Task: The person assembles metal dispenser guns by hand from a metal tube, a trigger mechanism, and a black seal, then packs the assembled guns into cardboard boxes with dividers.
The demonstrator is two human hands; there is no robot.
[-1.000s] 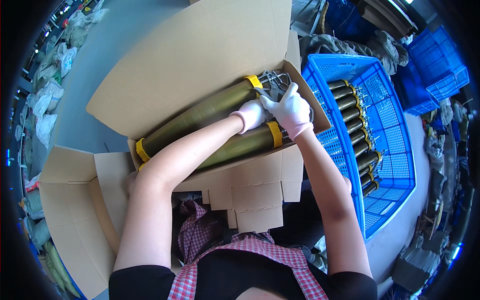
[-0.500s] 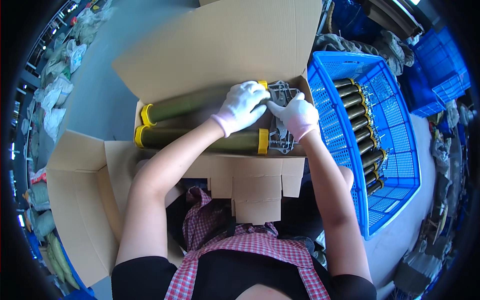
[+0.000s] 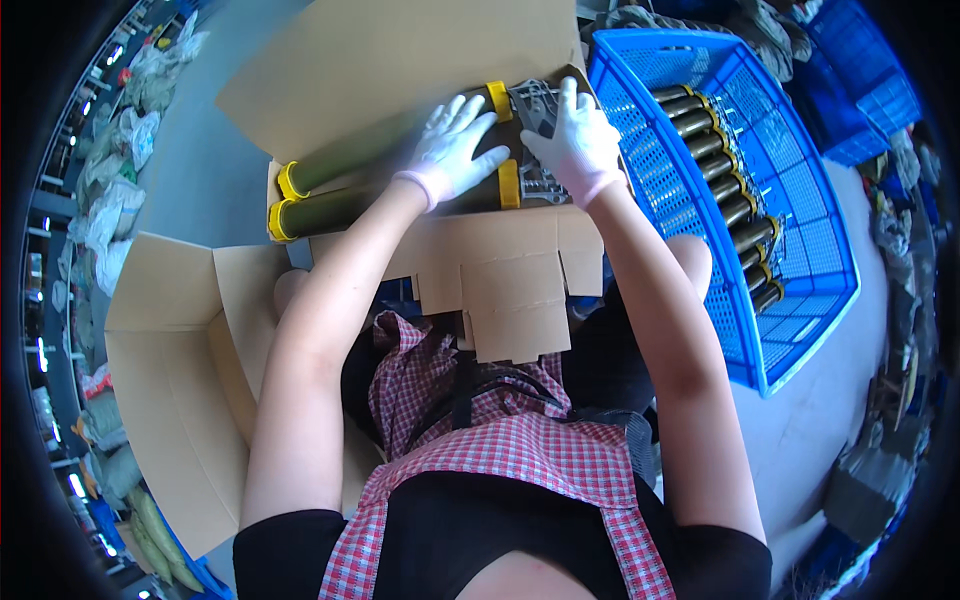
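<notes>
Two dark olive tubes with yellow end collars lie side by side in an open cardboard box (image 3: pixel 400 60), the far tube (image 3: pixel 360 148) slightly angled to the near tube (image 3: pixel 340 208). Silvery metal bracket fittings (image 3: pixel 543 186) stick out of their right ends. My left hand (image 3: pixel 452 152), in a white glove, spreads its fingers over the tubes near the yellow collars, gripping nothing. Over the metal fittings is my right hand (image 3: pixel 580 140), also gloved, with its forefinger stretched out and thumb apart; it partly hides them. Whether its fingertips touch metal, I cannot tell.
A blue mesh crate (image 3: pixel 815 260) at the right holds several similar tubes (image 3: pixel 722 180) in a row. Another open cardboard box (image 3: pixel 165 350) stands at the left. A cut cardboard flap (image 3: pixel 510 275) hangs toward my lap. More blue crates (image 3: pixel 865 85) are at the far right.
My hands have come apart from their pinch at the fittings, and their fingers have opened. The far tube's right end lies in the box. The whole view has shifted, with the box higher in it.
</notes>
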